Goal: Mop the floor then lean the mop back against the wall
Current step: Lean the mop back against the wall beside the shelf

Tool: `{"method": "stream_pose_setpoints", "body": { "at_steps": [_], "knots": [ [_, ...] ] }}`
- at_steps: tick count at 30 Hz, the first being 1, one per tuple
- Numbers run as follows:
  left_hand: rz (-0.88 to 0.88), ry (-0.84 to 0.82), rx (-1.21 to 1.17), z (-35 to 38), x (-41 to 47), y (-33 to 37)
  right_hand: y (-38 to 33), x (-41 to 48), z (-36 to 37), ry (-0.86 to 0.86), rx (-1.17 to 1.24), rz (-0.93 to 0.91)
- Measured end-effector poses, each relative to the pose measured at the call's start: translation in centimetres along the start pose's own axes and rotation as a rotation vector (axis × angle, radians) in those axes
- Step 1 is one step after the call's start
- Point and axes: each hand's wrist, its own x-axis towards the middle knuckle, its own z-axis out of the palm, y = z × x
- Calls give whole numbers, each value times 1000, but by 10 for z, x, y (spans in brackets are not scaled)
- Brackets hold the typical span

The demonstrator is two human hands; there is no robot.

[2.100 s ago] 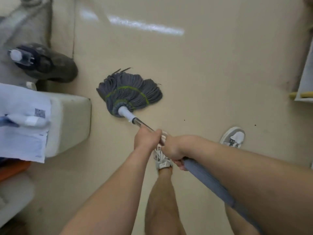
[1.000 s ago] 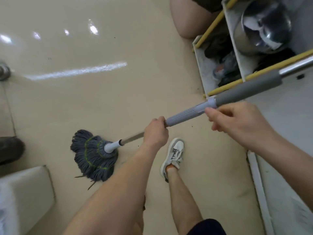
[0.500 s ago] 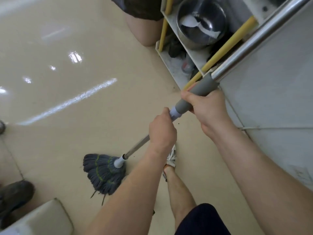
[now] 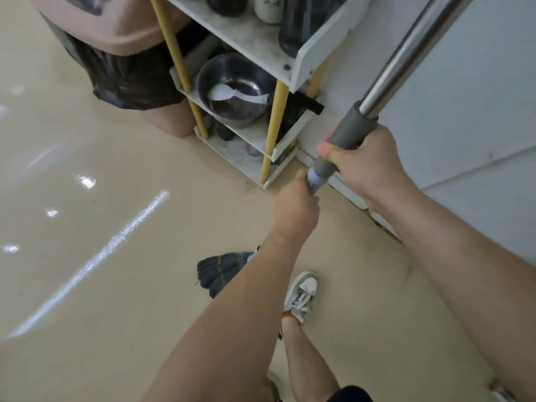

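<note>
The mop's grey string head (image 4: 222,271) lies on the beige floor (image 4: 116,300), partly hidden behind my left forearm. Its handle (image 4: 403,56) rises steeply up and to the right, metal above a grey foam sleeve. My left hand (image 4: 295,206) grips the handle low, at the pale collar. Just above it, my right hand (image 4: 368,166) grips the foam sleeve. The white wall (image 4: 478,126) stands close behind the handle on the right.
A white shelf rack with yellow posts (image 4: 272,132) stands against the wall and holds a steel bowl (image 4: 235,88) and bottles. A pink bin with a black bag (image 4: 124,53) sits left of it. My shoe (image 4: 301,295) is beside the mop head.
The handle has swung from nearly flat to steep, toward the wall. The mop head has slid closer to my foot. My view has turned toward the shelf rack and wall.
</note>
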Motion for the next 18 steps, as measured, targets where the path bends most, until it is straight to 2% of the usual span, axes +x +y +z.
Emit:
{"method": "stream_pose_setpoints", "body": {
  "at_steps": [6,9,10,14,16,18],
  "knots": [
    [-10,-183,-67,17,36,59,-5,41,-48,5,-95,-57],
    [-33,-317,-82,-4,47,94,-7,56,-64,-44,-162,-110],
    [6,-319,-74,-17,48,106,-9,61,-68,-57,-168,-114],
    [242,-126,-177,-78,31,165,-17,76,-82,-156,-148,-87],
    [405,-102,-210,-103,21,206,-21,75,-83,-230,-211,-106],
    [489,-61,-179,-113,24,240,-23,74,-79,-260,-241,-110]
  ]
}}
